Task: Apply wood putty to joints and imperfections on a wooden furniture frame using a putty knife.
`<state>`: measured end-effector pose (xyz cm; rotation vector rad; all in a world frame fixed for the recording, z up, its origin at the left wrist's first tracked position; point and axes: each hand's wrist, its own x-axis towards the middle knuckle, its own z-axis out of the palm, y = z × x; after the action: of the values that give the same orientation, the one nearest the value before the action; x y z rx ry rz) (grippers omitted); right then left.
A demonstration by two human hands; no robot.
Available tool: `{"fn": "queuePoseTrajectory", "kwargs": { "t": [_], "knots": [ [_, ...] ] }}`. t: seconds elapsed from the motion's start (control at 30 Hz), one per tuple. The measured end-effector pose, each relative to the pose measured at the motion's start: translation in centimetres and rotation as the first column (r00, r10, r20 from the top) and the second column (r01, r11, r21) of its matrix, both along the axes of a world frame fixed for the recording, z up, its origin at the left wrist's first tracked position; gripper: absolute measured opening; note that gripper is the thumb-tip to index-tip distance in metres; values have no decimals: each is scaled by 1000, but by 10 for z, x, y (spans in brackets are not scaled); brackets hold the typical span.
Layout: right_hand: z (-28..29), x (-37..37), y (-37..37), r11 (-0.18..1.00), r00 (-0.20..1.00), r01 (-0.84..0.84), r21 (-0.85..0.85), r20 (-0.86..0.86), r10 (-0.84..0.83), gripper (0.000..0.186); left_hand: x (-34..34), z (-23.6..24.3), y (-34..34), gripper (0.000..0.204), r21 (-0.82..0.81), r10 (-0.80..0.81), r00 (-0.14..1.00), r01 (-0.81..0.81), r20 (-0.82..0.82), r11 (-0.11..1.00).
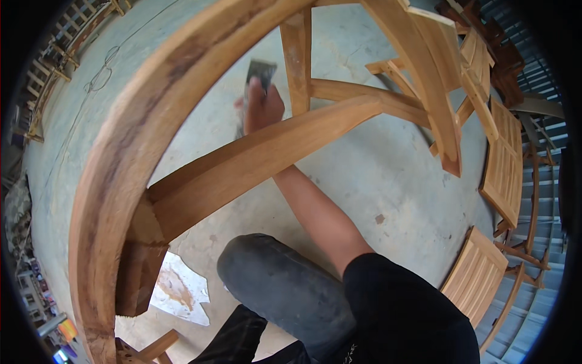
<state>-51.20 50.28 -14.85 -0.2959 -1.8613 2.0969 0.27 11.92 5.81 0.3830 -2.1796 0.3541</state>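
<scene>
My right arm reaches from a black sleeve beneath a curved wooden crosspiece (273,142) of a chair-like frame. Beyond that crosspiece, my right hand (267,109) is closed on a flat, dark grey scraper (261,69), with the thumb along it. Motion blurs the hand and the tool slightly, and the crosspiece covers my wrist. Close to the hand stands an upright wooden leg (296,60). A broad curved rail (121,145) with a dark streak sweeps up the left side of the frame. My left hand does not show.
A white sheet (194,291) with a brown smear lies on the concrete floor (388,188) beside my bent knee (279,285). Slatted wooden panels (476,273) and other wooden frame parts stand along the right. A thin cable (100,79) runs across the floor at left.
</scene>
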Motion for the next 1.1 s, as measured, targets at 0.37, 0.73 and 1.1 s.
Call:
{"fn": "queuePoseTrajectory", "kwargs": {
  "t": [0.37,0.73,1.1],
  "knots": [
    [50,-114,11,920,816,390,-45,-445,-368,37,35,-25,-45,22,232,-65,985,101,-157,968],
    [49,-104,33,775,780,582,244,-436,-449,41,43,-17,-46,39,61,-5,996,0,92,998],
    [29,-77,35,781,827,540,313,-368,-424,40,-3,-10,-8,21,172,-96,993,106,-70,979]
  ]
}}
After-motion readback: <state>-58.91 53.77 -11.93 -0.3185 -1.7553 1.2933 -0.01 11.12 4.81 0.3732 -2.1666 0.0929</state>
